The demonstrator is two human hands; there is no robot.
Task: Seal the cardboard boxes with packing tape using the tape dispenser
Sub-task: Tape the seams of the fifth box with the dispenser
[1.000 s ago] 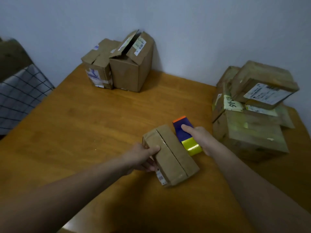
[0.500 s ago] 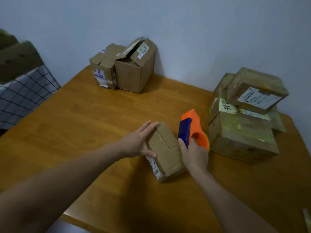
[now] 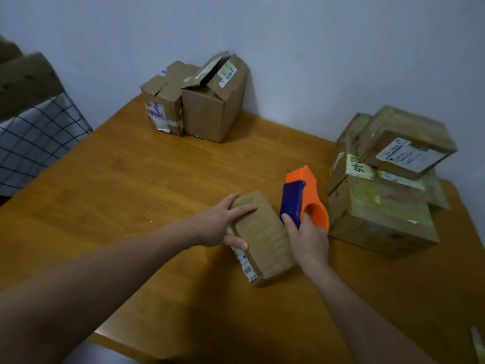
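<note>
A small flat cardboard box lies on the wooden table in front of me. My left hand rests on its far left end, fingers straight across the top and thumb against the side. My right hand grips the orange and blue tape dispenser, held upright just right of the box. A sliver of yellow tape shows at the dispenser's right edge.
Two taller boxes with loose flaps stand at the back by the wall. A stack of taped boxes sits at the right, close to the dispenser. A checked cloth lies off the table's left side.
My right hand has picked the dispenser up from lying flat and stood it upright beside the box. My left hand shifted from gripping the box's side to lying across its top.
</note>
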